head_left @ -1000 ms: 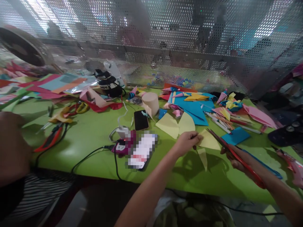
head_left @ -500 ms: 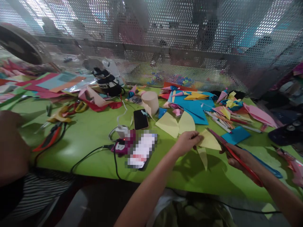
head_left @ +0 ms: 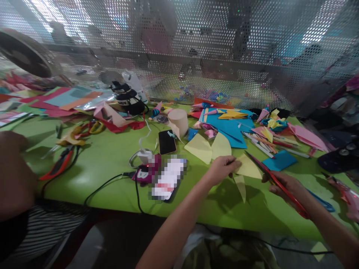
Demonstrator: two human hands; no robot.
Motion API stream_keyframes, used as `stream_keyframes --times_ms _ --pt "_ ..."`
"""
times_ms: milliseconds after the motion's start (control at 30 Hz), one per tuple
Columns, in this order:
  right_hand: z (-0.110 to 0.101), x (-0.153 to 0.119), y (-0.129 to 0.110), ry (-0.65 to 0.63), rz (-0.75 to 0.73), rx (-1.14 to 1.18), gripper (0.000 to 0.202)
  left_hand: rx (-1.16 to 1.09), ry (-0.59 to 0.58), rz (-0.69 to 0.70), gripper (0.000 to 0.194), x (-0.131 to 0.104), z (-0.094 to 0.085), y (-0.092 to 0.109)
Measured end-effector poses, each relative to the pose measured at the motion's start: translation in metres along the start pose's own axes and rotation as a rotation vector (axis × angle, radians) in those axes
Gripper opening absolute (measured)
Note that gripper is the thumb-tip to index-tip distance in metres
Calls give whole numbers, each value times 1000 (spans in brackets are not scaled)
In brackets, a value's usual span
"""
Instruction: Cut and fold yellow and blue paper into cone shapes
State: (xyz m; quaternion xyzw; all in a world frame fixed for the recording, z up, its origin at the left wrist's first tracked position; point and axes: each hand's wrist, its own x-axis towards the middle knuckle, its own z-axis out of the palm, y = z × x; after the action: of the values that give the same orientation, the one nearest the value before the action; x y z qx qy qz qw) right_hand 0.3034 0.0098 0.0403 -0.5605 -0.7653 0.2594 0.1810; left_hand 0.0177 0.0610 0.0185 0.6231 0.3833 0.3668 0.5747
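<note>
Between the fingers of my left hand (head_left: 223, 169) is a piece of yellow paper (head_left: 249, 167), gripped at its left corner. A narrow pointed strip of yellow paper (head_left: 240, 186) hangs below that hand. My right hand (head_left: 284, 186) is closed on red-handled scissors (head_left: 286, 190), whose blades point up and left along the paper's right edge. Two more cut yellow paper pieces (head_left: 198, 148) lie on the green table (head_left: 112, 194) just beyond my left hand. A folded blue paper (head_left: 279, 160) lies beyond my right hand.
Two phones, a black one (head_left: 167, 142) and a lit one (head_left: 169, 178), lie left of my arm. Nearby are a purple power socket (head_left: 146, 173), a paper roll (head_left: 178, 122), pliers (head_left: 60, 162), pens (head_left: 262, 145) and coloured sheets (head_left: 70, 99). Another person's arm (head_left: 15, 175) rests at the left.
My right hand and the scissors have shifted very slightly, with the blades still by the paper's right edge. My left hand holds the yellow paper in nearly the same place.
</note>
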Motion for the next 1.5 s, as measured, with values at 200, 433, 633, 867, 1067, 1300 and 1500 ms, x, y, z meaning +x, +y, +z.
stream_keyframes --times_ms 200,433,633,867,1067,1300,1500 --pt "5 12 18 45 96 -275 42 -102 160 -48 43 2 -1 1" --pt "6 11 29 172 39 -487 48 -239 199 -89 39 5 -2 -2" --pt "5 41 -35 215 17 151 46 -318 201 -35 44 8 6 -9" --pt "26 93 -52 309 32 734 40 -342 136 -6 57 3 5 -5" --pt "33 96 -37 331 1 885 37 -489 94 -99 69 -1 7 -1" --pt "39 90 -30 383 -106 920 51 -478 155 -122 53 2 9 -4" --pt "38 87 -22 424 -175 800 28 -509 172 -120 50 2 9 -9"
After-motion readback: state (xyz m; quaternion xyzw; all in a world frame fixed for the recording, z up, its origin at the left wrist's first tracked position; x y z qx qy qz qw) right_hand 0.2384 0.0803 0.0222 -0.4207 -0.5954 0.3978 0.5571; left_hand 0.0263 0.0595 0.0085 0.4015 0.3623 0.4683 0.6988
